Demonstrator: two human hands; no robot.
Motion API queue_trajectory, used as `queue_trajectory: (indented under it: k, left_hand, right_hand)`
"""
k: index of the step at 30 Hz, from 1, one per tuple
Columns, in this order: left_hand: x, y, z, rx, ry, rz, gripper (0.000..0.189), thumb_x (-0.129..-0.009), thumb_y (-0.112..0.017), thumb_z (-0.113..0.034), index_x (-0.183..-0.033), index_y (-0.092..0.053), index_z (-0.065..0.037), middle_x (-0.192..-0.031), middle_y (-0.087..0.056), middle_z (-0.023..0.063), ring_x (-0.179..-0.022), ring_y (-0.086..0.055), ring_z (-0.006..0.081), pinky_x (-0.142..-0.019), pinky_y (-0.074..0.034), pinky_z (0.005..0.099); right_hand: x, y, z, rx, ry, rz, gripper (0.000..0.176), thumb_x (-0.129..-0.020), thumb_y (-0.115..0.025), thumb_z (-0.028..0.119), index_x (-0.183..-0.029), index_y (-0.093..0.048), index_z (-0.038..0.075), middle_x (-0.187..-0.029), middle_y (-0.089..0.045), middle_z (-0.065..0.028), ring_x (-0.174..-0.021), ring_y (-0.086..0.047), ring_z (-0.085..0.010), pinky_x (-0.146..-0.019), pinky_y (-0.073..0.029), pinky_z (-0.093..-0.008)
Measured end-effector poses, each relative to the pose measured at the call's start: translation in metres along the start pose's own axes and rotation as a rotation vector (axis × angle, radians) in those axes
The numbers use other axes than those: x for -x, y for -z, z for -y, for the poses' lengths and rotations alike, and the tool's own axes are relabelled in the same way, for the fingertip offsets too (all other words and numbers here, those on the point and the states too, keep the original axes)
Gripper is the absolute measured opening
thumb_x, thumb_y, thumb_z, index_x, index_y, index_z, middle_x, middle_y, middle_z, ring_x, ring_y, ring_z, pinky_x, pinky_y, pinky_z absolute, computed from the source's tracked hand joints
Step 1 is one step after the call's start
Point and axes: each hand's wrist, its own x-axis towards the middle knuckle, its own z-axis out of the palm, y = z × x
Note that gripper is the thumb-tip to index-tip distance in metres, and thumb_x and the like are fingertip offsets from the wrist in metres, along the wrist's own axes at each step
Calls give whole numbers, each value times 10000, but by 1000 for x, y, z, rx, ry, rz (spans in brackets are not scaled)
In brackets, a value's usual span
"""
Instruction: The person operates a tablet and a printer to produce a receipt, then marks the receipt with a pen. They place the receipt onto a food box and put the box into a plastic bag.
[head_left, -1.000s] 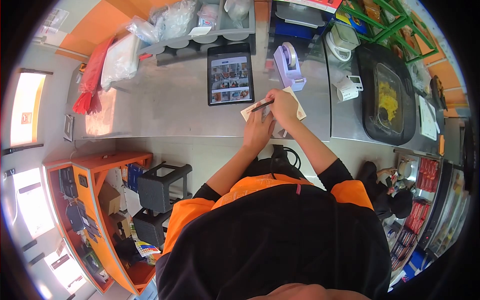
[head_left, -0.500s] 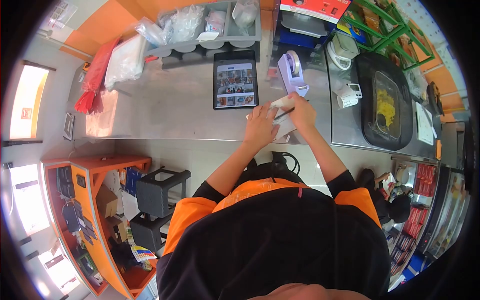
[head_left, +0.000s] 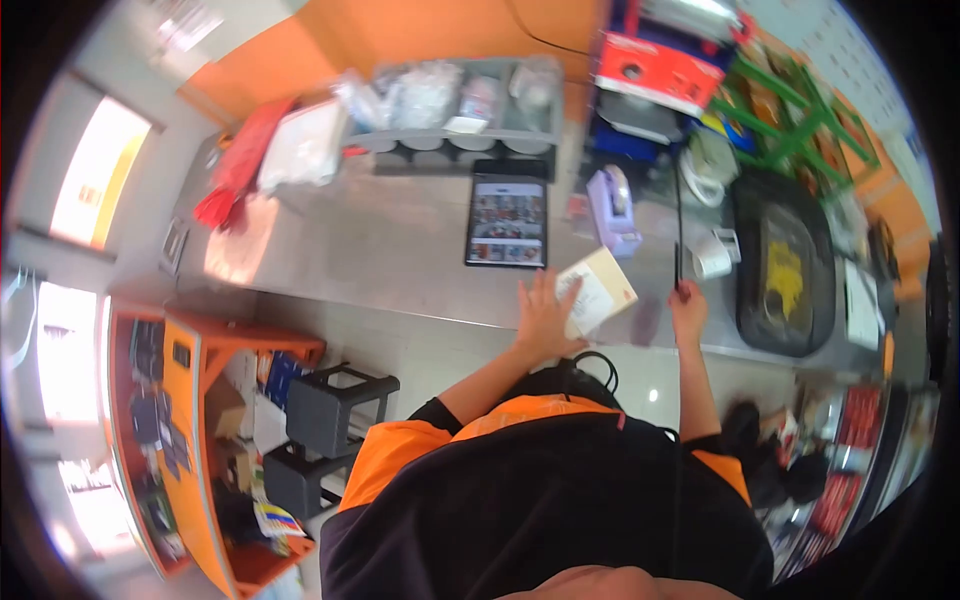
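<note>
My left hand [head_left: 545, 320] lies with its fingers spread on a cream-coloured flat paper piece [head_left: 618, 272] near the counter's front edge. A white slip [head_left: 591, 303] with dark marks on it shows on that piece. To the right, my right hand [head_left: 687, 312] is closed around a thin black pen [head_left: 678, 262], which points up and away from me. The pen is apart from the paper. Just beyond the paper stands a lilac tape dispenser [head_left: 613, 220] with a roll of tape. A tablet [head_left: 507, 220] with a lit screen lies beyond my left hand.
Along the back of the metal counter [head_left: 400, 255] is a grey divided bin [head_left: 460, 130] with plastic bags. Red bags [head_left: 245, 165] lie at left. On the right are a white scale [head_left: 703, 190], a paper roll [head_left: 711, 260] and a black tray [head_left: 755, 315] with yellow food.
My right hand has moved right, off the paper, with the pen in it. The paper is now uncovered, my left hand still on it. The whole view has shifted.
</note>
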Motion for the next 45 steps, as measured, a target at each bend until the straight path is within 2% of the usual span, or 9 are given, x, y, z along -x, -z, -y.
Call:
queue_trajectory:
  k: [4, 11, 18, 21, 24, 28, 37, 41, 45]
  left_hand:
    - [-16, 25, -5, 72, 114, 283, 962, -570, -772, -456, -1402, -343, -235, -1324, -336, 186, -1205, -338, 355, -954, -261, 535]
    - [15, 92, 24, 161, 193, -10, 906, -517, -775, -364, -1349, -431, -257, -1267, -405, 200, -1163, -389, 366, -978, -257, 497]
    - [80, 143, 178, -57, 516, -264, 917, -453, -772, -335, -1315, -478, -233, -1256, -424, 215, -1174, -395, 365, -968, -263, 488]
    - [89, 159, 254, -61, 544, -222, 932, -447, -769, -334, -1326, -468, -246, -1250, -433, 212, -1180, -396, 366, -979, -255, 485]
    - [91, 168, 328, -45, 426, -165, 940, -443, -766, -330, -1330, -464, -255, -1256, -434, 206, -1190, -394, 366, -989, -251, 485]
    - [87, 177, 419, 91, 248, -23, 991, -451, -790, -360, -1365, -412, -286, -1318, -396, 193, -1231, -366, 380, -1014, -242, 534]
    - [60, 209, 508, 262, 66, 117, 938, -574, -780, -375, -1398, -353, -241, -1381, -364, 155, -1322, -273, 394, -1074, -153, 606]
    - [51, 221, 546, 350, 124, -105, 848, -655, -744, -325, -1399, -348, -233, -1317, -422, 146, -1248, -356, 393, -1036, -243, 575]
    - [40, 222, 589, 344, 178, -199, 760, -720, -698, -243, -1394, -351, -187, -1268, -455, 141, -1198, -404, 384, -1005, -303, 511]
  right_hand:
    - [-22, -23, 42, -325, 38, -41, 155, -860, -585, 48, -1008, -597, 4, -765, -610, -50, -626, -559, -104, -564, -433, -244]
    - [-44, -65, 149, -384, 217, 167, 200, -854, -613, 71, -1044, -606, 8, -876, -636, -51, -638, -517, -79, -557, -410, -225]
    - [-28, -206, 245, -52, 669, 479, 127, -777, -583, 39, -885, -645, 14, -850, -634, -160, -778, -629, -320, -684, -493, -374]
    - [-26, -301, 281, 130, 787, 541, 136, -789, -540, 48, -845, -659, 11, -884, -637, -189, -821, -624, -356, -706, -506, -403]
    - [-35, -387, 297, 466, 780, 557, 154, -790, -513, 42, -808, -660, 1, -888, -631, -216, -816, -628, -356, -708, -518, -415]
    - [-21, -419, 368, 614, 636, 478, 176, -767, -563, 54, -922, -638, 15, -946, -606, -166, -876, -604, -335, -728, -515, -400]
    - [-39, -605, 591, -199, 1194, 425, 302, -787, -528, -1, -1058, -630, 84, -1001, -643, -99, -966, -581, -279, -803, -447, -407]
    - [-64, -684, 623, 459, 1104, 645, 279, -794, -528, 57, -1027, -656, 140, -983, -666, -81, -940, -621, -236, -808, -428, -427]
    - [-65, -709, 621, 651, 1064, 670, 180, -741, -655, 210, -905, -656, 136, -894, -672, -76, -871, -635, -235, -830, -414, -429]
